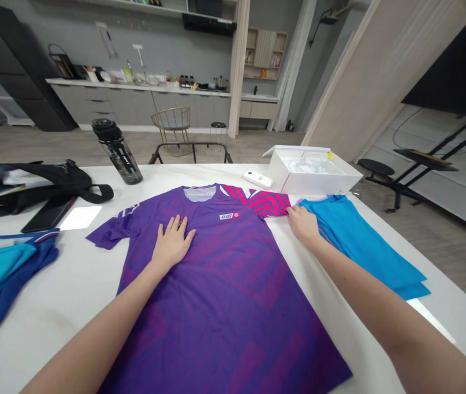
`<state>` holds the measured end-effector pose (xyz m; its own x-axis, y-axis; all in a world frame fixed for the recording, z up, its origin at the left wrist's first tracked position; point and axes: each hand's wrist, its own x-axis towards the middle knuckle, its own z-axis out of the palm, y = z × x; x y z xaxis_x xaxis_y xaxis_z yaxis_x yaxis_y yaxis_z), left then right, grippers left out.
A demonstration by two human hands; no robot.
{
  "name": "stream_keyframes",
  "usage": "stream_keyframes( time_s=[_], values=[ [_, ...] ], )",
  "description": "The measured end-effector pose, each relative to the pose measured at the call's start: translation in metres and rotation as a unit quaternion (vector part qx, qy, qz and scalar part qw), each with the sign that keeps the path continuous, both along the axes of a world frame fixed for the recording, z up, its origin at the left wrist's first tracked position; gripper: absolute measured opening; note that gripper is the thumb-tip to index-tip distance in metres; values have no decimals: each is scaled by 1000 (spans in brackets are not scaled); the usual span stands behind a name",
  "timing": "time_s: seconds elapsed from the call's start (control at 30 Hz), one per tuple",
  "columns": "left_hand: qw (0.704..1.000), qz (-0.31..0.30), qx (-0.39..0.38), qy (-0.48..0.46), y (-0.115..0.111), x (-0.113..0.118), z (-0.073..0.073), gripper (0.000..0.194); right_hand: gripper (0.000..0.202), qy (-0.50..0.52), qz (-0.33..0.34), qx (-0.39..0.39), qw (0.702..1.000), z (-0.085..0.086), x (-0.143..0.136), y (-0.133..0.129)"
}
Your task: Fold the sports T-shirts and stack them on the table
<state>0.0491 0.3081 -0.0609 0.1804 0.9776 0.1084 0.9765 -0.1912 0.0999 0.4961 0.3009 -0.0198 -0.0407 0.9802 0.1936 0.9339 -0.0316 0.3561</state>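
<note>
A purple T-shirt (pixel 233 284) lies spread face up on the white table, its collar towards the far edge. A small BIG logo marks its chest, and the sleeve on the right has pink stripes. My left hand (pixel 172 241) rests flat on the chest with its fingers spread. With its fingers closed, my right hand (pixel 303 221) grips the hem of the pink-striped sleeve (pixel 269 204); the fingertips are partly hidden. Just right of that hand, folded blue clothing (pixel 364 246) lies on the table.
On the left are more blue garments (pixel 3 273), a black bag (pixel 40 183), a dark flat device (pixel 48 213) and a black water bottle (pixel 117 151). A white open box (pixel 315 172) and a small white device (pixel 257 179) stand along the far edge of the table (pixel 73 284).
</note>
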Motion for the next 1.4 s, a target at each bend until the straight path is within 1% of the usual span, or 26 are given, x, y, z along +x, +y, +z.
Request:
stream_keyframes(
  time_s=[0.1, 0.23, 0.3, 0.4, 0.47, 0.57, 0.6, 0.67, 0.73, 0.87, 0.93, 1.0, 1.13, 1.2, 1.27, 1.4],
  values=[
    [1000, -4, 0, 2, 0, -1, 0, 72, 32, -8, 15, -20, 1000, 4, 12, -2],
    [1000, -12, -8, 3, -1, -5, 2, 71, 35, 1, 70, -89, 994, 12, 25, -6],
    [1000, -26, 2, -4, -5, -5, 6, 69, 37, 10, 77, -87, 993, 17, 24, -7],
    [996, -67, 51, -14, -19, 3, 13, 66, 39, 49, 76, -28, 995, 21, 4, -10],
    [993, -98, 68, -21, -33, 12, 17, 64, 39, 111, 106, -3, 988, 19, -21, -13],
    [990, -134, 42, -30, -58, 27, 19, 62, 39, 218, 176, 1, 960, 10, -65, -25],
    [989, -141, 30, -33, -66, 31, 18, 62, 39, 236, 199, -4, 951, 6, -78, -31],
    [988, -149, 10, -38, -79, 35, 16, 60, 38, 242, 232, -24, 942, -2, -97, -42],
    [987, -151, -1, -45, -86, 35, 13, 59, 37, 224, 233, -38, 945, -6, -105, -52],
    [987, -154, -10, -55, -95, 29, 13, 58, 35, 188, 172, -30, 967, -7, -101, -70],
    [986, -156, -7, -55, -105, 25, 16, 58, 33, 178, 152, -27, 972, -4, -97, -85],
    [985, -164, 0, -51, -121, 23, 19, 57, 32, 175, 158, -29, 971, -2, -97, -107],
    [982, -183, -2, -39, -168, 26, 23, 55, 29, 200, 192, -38, 960, 0, -102, -166],
    [982, -187, -10, -39, -192, 30, 24, 54, 28, 221, 188, -45, 956, 0, -103, -194],
    [981, -189, -17, -44, -214, 37, 25, 53, 27, 241, 180, -52, 952, 0, -102, -216],
    [978, -196, -31, -63, -252, 55, 31, 48, 24, 264, 176, -58, 946, 0, -92, -250]
  ],
)
